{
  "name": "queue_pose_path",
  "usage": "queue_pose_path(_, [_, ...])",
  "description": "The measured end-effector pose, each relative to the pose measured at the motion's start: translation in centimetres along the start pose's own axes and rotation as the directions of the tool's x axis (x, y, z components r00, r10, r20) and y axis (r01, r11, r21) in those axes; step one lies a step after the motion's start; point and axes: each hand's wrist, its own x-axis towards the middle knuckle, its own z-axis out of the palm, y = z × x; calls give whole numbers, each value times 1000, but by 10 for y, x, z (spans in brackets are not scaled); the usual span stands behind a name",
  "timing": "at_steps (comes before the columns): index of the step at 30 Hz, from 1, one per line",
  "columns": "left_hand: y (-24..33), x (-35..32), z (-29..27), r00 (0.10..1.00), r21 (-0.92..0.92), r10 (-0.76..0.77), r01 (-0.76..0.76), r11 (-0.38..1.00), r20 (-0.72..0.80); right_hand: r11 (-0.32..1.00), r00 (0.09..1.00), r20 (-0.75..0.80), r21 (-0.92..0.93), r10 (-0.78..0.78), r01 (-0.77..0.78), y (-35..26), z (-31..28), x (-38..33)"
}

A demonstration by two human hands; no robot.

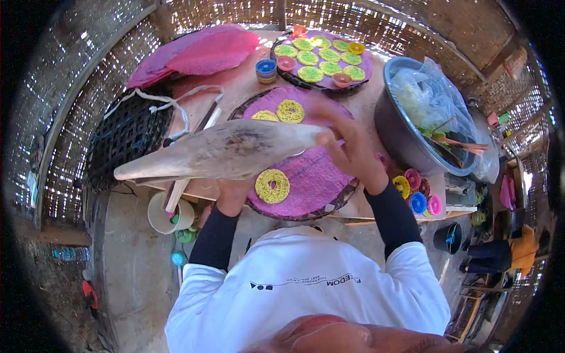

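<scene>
A long, pale, tapered wooden piece [218,150] with a dark worn patch lies across the view in front of me. It hides most of my left hand [232,191], of which only the wrist and back show, so its fingers cannot be seen. My right hand [359,150] is by the piece's narrow right end, thumb at its tip, with the fingers apart and partly blurred. Beneath is a round tray [347,191] covered with pink-purple cloth [323,176]. Yellow ring-shaped strand cakes [272,186] lie on it, one near and two farther back.
Another cloth-covered tray [360,59] holds several yellow-green rings. Pink cloth [194,56] and a black woven mat [126,135] lie left. A large grey basin [400,117] with plastic bags stands right, near colourful small cups [417,203]. A person in orange [522,250] is farther right.
</scene>
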Motion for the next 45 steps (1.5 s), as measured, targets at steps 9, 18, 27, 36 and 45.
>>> queue_pose_path(9, [110, 82, 63, 653, 319, 599, -754, 575, 464, 486, 782, -26, 796, 622, -360, 2, -75, 66])
queue_pose_path(18, [165, 91, 96, 601, 62, 277, -480, 875, 750, 953, 937, -173, -83, -303, 293, -74, -174, -8])
queue_pose_path(27, [133, 90, 178, 666, -782, 431, 594, 187, 609, 543, 453, -820, 571, 350, 615, 38, -240, -9])
queue_pose_path(36, [159, 137, 120, 573, 283, 672, -624, 729, -469, 452, 896, -57, -848, 440, -276, 96, -245, -45])
queue_pose_path(45, [147, 134, 90, 627, 202, 595, -584, 786, -503, 352, 729, 319, -929, 605, 115, 117, -266, -59])
